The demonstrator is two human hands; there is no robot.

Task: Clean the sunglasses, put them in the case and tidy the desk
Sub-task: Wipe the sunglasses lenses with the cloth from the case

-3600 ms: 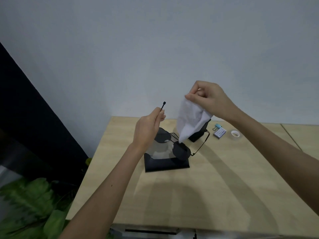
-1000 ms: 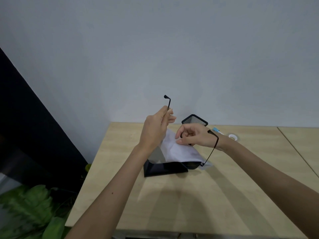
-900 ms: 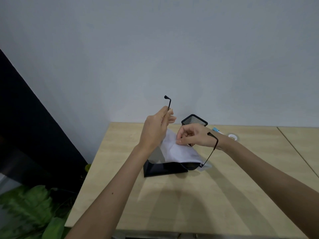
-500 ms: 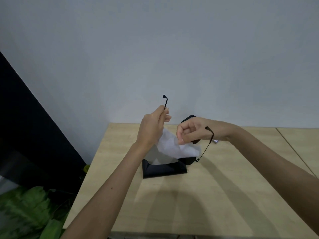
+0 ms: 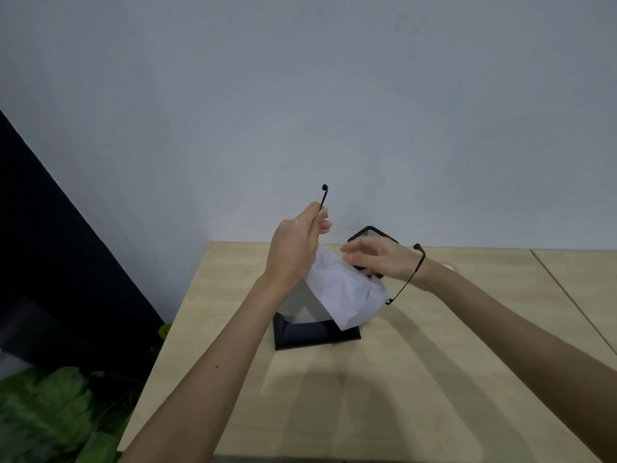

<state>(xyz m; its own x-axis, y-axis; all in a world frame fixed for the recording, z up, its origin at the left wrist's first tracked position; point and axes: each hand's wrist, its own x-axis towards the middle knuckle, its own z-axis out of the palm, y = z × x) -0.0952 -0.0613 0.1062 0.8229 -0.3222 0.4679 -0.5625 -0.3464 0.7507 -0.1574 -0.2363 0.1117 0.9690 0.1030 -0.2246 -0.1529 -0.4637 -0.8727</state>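
Sunglasses [image 5: 405,277] are held in the air at frame centre, above the open black case [image 5: 317,335], with the lenses hidden under the white cloth [image 5: 344,292]. Left hand [image 5: 293,248] is closed in a pinch on one temple arm, its tip pointing up. Right hand [image 5: 377,262] rests on the cloth with fingers loosely extended; its grip cannot be determined. Step in hand: cleaning. Next move likely requires wiping both lenses, folding the temples, then lowering the frame into the case on the desk [image 5: 400,396].

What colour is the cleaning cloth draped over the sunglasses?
White; the cloth shows best in the head view, its only view.
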